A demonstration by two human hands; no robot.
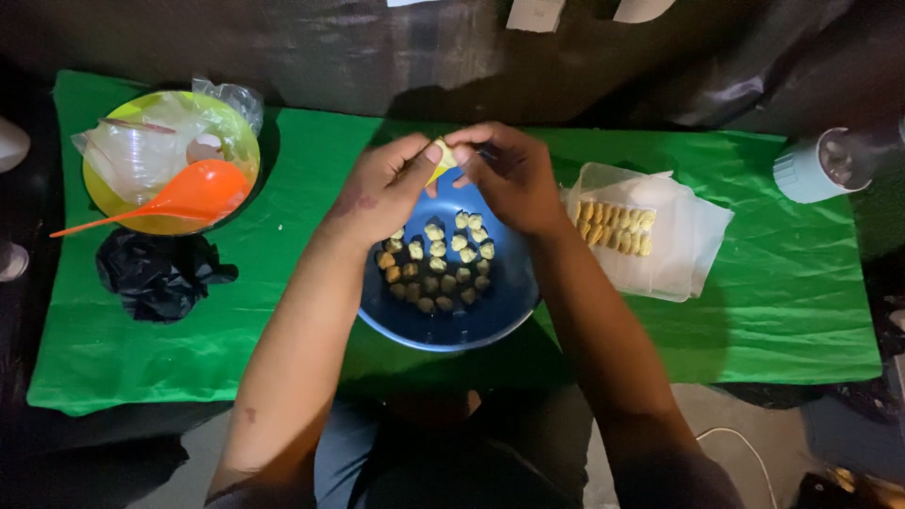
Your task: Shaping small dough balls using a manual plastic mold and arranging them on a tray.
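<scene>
person: seated, head view looks down over lap and both forearms; forearms reach out over the bowl.
blue bowl [490,325]: round, sits on the surface right in front of the lap, near edge of the cloth; rows of small yellowish-brown filled pieces [438,264] lie inside, laid side by side, darker ones nearer, paler ones farther.
left hand [382,193]: above far rim of the bowl, thumb and fingers pinched on the small yellow piece.
right hand [509,174]: facing the left, fingertips closed on the same piece from the other side.
small yellow piece [441,162]: held between both hands, in the air over the bowl's far side, mostly hidden by fingers.
step tip: judged as shaping or closing the piece; keep it over the bowl so bits fall inside, press light and even with fingertips, set it next to the last pale row, no stacking.
clear plastic sheet [693,250]: right of the bowl, near it; a row of small yellow-orange sticks [617,226] lies on it.
black crumpled bag [160,273]: left, well apart from the bowl, at the cloth's edge.
yellow-green bowl [240,141]: far left, holds clear plastic wraps; an orange spoon [179,198] rests across it, handle pointing left.
white-and-pale-green cup [815,170]: far right, at the cloth's back edge, contents cannot tell.
surface: low, covered by a green cloth [773,320], creased.
room: dim, dark fabric behind the surface, grey floor near the knees, white cable [745,443] on floor at right.
</scene>
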